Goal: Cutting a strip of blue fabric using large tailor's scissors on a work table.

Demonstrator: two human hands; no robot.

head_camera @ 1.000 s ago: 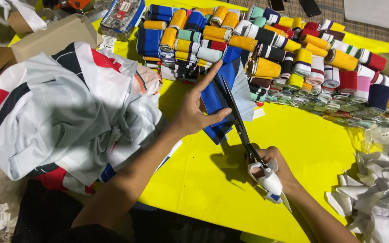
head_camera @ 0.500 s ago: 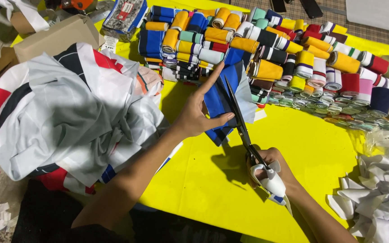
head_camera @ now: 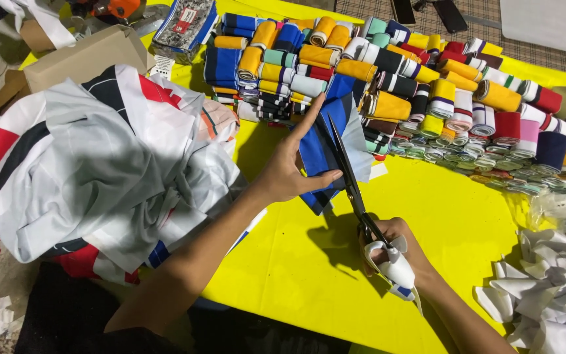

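The yellow table [head_camera: 453,223] fills most of the frame, so everything you need lies within reach. On the left side sits the heap of white, red and black cloth [head_camera: 93,170], piled loosely and pushed away from the cutting spot. Across the upper middle and right run the rolls of striped ribbing [head_camera: 427,85], packed side by side so their colours show at a glance. At the lower right edge lies a pile of white scraps [head_camera: 551,301], kept apart from the rolls.

The blue strip of cloth [head_camera: 325,154] is in the centre of the frame, just below the rolls. Your left hand [head_camera: 289,167] grips its left edge, thumb under and fingers stretched up along it, which keeps the cloth taut and flat for the blades. Your right hand [head_camera: 391,252], lower and to the right, is closed around the padded white handles of the scissors [head_camera: 352,183], whose blades point up along the strip.
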